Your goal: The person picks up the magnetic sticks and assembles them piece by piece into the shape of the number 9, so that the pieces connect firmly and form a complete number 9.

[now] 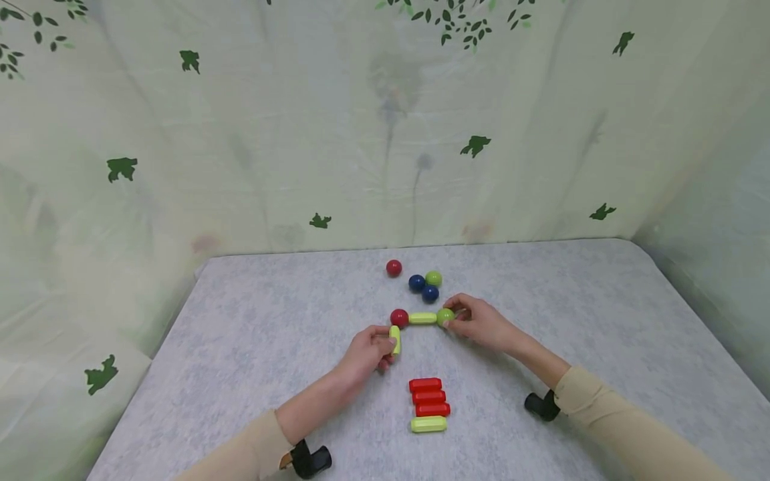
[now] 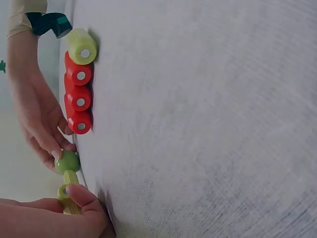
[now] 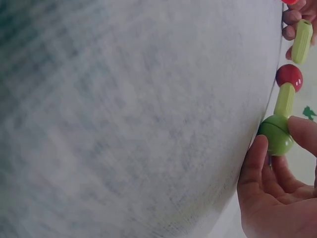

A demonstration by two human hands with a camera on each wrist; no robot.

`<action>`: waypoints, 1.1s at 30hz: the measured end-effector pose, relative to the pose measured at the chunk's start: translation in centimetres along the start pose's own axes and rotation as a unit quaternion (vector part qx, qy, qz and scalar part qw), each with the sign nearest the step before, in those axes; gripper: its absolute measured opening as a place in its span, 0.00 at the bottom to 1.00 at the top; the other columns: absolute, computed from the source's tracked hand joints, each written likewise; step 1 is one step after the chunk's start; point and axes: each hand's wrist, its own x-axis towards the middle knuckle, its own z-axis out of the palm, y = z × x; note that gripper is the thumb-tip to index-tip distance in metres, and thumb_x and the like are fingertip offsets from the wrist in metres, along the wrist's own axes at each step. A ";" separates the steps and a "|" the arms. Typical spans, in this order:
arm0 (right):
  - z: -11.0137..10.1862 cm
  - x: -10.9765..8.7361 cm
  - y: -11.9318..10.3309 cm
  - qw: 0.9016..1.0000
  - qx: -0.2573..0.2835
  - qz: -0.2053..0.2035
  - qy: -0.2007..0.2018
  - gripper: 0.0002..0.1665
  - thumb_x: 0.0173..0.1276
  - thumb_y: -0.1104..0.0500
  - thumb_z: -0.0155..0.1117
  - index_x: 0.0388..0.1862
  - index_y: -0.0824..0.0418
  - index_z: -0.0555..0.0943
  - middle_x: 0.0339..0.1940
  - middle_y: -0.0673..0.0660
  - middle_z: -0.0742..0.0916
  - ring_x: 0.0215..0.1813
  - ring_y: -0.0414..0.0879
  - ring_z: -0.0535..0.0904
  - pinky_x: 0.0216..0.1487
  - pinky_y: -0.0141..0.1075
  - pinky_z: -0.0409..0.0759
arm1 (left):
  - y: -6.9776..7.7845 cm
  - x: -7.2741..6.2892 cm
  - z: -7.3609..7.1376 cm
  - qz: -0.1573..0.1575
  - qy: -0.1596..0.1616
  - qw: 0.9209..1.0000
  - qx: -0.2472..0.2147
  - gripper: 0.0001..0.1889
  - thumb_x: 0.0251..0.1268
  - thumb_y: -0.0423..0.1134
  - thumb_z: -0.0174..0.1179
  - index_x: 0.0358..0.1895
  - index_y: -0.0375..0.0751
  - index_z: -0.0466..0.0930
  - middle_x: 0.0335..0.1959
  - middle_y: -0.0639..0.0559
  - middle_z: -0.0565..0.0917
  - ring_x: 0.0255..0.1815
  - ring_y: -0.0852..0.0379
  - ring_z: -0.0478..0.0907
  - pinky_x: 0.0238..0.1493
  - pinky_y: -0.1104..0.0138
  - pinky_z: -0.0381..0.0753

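Note:
My left hand (image 1: 368,349) pinches a short yellow-green rod (image 1: 395,341) between thumb and fingers, its upper end close below a red ball (image 1: 400,318). From that ball a second yellow-green rod (image 1: 423,318) runs right to a green ball (image 1: 444,316), the three lined up in a row. The green ball is gripped by my right hand (image 1: 481,325), with thumb and fingertips around its outer side. In the right wrist view the held rod (image 3: 302,42) points at the red ball (image 3: 289,77). The left wrist view shows my left thumb (image 2: 84,198) partly covering the rod.
Three red rods (image 1: 430,397) and another yellow-green rod (image 1: 429,424) lie stacked side by side nearer me, with round metal discs on their ends. Behind the row sit a red ball (image 1: 394,268), two blue balls (image 1: 417,283) and a green ball (image 1: 434,278) on the grey table (image 1: 271,314).

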 end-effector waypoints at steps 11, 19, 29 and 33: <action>-0.4 0.3 -0.1 1.000 0.005 -0.004 -0.014 0.18 0.68 0.61 0.64 0.56 0.62 0.76 0.50 0.58 0.82 0.41 0.48 0.78 0.40 0.39 0.80 | 0.3 0.6 -0.4 0.002 -0.021 1.000 -0.007 0.21 0.72 0.33 0.55 0.63 0.27 0.66 0.37 0.43 0.82 0.33 0.55 0.77 0.37 0.66 0.77; -0.5 0.3 -0.1 1.000 0.007 -0.005 -0.015 0.19 0.68 0.62 0.63 0.57 0.62 0.76 0.51 0.58 0.82 0.39 0.48 0.78 0.38 0.39 0.79 | 0.2 0.1 -0.7 0.014 -0.018 0.999 0.028 0.21 0.69 0.32 0.58 0.62 0.28 0.69 0.39 0.44 0.83 0.34 0.53 0.81 0.41 0.64 0.81; -0.4 0.4 0.1 1.000 0.012 -0.002 -0.014 0.18 0.69 0.61 0.64 0.57 0.63 0.76 0.51 0.59 0.82 0.39 0.48 0.78 0.38 0.38 0.79 | 0.3 0.3 -1.3 0.019 -0.021 0.999 0.032 0.20 0.70 0.31 0.56 0.62 0.28 0.70 0.39 0.42 0.83 0.36 0.51 0.80 0.42 0.63 0.81; -0.4 0.5 0.2 1.000 0.012 -0.002 -0.015 0.18 0.69 0.61 0.64 0.57 0.62 0.76 0.51 0.58 0.82 0.39 0.48 0.78 0.38 0.38 0.79 | 0.5 1.0 -1.6 0.018 -0.001 0.999 0.038 0.19 0.71 0.32 0.56 0.61 0.30 0.71 0.38 0.42 0.83 0.37 0.51 0.80 0.41 0.63 0.80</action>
